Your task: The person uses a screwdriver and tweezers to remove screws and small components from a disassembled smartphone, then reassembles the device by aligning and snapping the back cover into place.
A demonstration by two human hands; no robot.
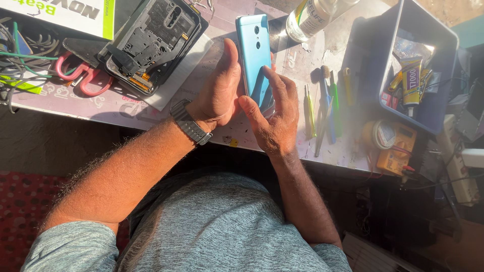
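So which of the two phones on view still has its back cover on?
The blue phone held upright between both hands; its smooth back is closed. The other phone lies opened on the table, dark insides exposed, left of the hands.

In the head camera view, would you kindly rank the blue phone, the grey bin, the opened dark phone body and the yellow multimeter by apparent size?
1. grey bin
2. opened dark phone body
3. blue phone, partly hidden by both hands and held closer to the camera, so its rank against the phone body is unsure
4. yellow multimeter
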